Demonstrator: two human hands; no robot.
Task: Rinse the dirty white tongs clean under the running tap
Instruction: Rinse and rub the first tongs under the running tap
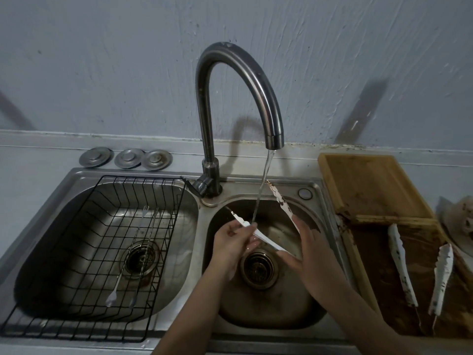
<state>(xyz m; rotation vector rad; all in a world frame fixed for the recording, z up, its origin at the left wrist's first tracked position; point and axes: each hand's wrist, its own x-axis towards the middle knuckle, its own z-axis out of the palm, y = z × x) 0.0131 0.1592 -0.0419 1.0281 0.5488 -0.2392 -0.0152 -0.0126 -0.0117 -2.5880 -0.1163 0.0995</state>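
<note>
White tongs (pixel 280 198) with brown stains are spread in a V over the right sink basin (pixel 271 311). My right hand (pixel 311 254) holds them near the hinge end. My left hand (pixel 234 239) pinches the left arm of the tongs, where the thin stream of water (pixel 262 185) from the curved metal tap (pixel 245 80) lands. The right arm of the tongs points up and away, with brown smears along its serrated edge.
A second stained pair of white tongs (pixel 419 272) lies on the dirty wooden cutting board (pixel 378 185) to the right. The left basin holds a black wire rack (pixel 89 252) with thin metal forks (pixel 135 252). Three metal drain plugs (pixel 128 157) sit behind it.
</note>
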